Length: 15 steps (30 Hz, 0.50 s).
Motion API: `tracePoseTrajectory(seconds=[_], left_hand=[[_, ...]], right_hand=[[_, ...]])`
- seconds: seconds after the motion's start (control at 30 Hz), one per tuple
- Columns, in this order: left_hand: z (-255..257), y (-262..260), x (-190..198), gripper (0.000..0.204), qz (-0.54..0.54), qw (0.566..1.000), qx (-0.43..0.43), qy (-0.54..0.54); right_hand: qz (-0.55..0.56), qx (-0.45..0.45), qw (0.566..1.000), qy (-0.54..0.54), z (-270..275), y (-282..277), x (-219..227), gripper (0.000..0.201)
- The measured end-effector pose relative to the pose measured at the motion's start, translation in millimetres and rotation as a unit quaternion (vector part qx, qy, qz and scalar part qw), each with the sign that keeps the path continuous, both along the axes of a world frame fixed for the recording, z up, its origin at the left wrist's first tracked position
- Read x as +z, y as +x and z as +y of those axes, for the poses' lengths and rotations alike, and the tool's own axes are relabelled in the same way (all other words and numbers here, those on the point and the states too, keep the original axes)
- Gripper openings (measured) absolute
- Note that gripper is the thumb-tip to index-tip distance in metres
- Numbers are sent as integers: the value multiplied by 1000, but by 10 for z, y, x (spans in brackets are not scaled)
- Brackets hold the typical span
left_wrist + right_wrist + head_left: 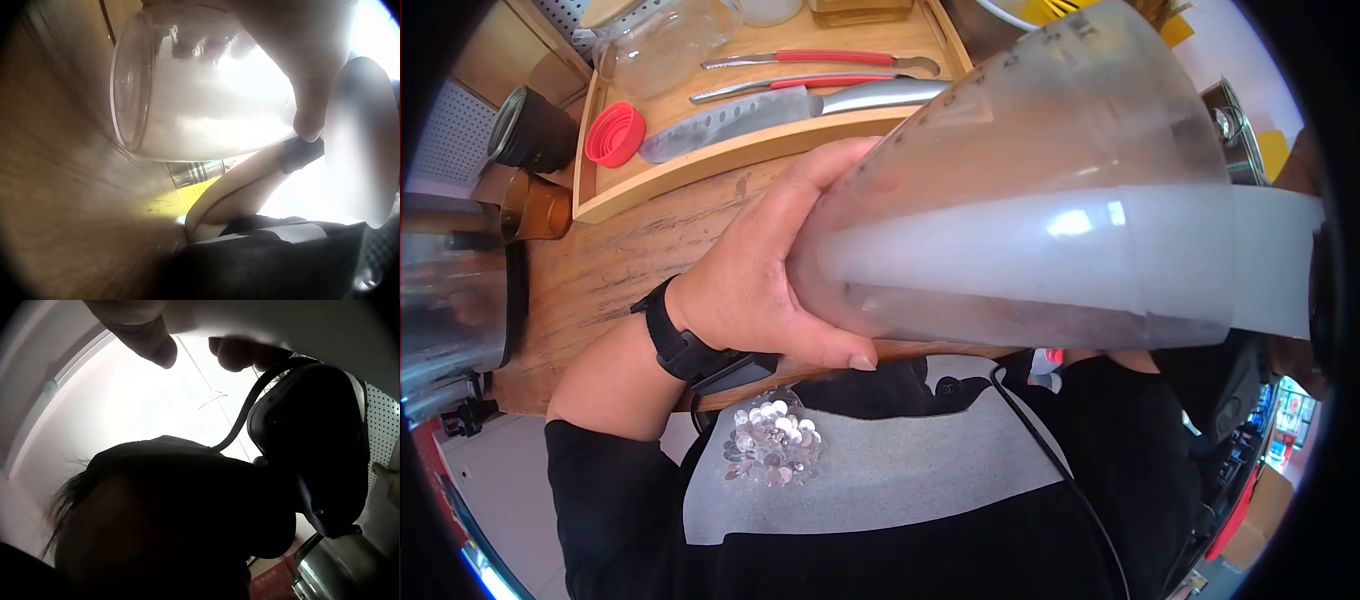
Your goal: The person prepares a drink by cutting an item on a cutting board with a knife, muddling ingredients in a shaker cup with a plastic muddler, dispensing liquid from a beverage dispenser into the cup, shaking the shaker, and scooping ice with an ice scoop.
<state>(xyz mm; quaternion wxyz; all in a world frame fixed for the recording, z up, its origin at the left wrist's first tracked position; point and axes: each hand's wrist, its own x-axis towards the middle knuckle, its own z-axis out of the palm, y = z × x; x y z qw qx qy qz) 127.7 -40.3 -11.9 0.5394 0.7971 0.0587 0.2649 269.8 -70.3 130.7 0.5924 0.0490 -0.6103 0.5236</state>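
Reads as a kitchen-type work area, judging by a worn wooden table [625, 250] with a wooden tray [745, 158] holding a large knife [775, 110], a pair of red-handled utensils [830, 58] and a clear glass vessel [662, 52], plus a dark jar [535, 130] and an amber cup [540, 207] alongside. Departs from a plain home kitchen in the white perforated panel [382, 419], more typical of a workshop wall, and a cardboard box [1265, 512] low at the right edge. Cannot settle from these views between home, shop and staged workroom.
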Motion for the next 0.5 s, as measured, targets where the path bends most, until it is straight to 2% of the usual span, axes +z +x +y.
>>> tracePoseTrajectory(seconds=[0.07,0.23,0.3,0.4,0.43,0.5], left_hand=[[0,-30,-1,111,16,1000,16,-12],[27,-24,126,109,25,999,19,-12],[65,-41,166,122,31,991,2,132],[40,-43,152,121,37,993,12,109],[33,-48,145,121,36,993,12,110],[26,-56,126,120,49,998,25,-10]], right_hand=[[0,5,1000,7,12,214,1,19],[-5,11,1000,2,6,1248,11,16],[-6,16,1000,-5,65,1428,-33,15],[-8,17,1000,-7,105,1653,-99,14],[-10,15,1000,-5,108,1576,-79,13],[-14,10,1000,-1,86,1749,-115,12]])
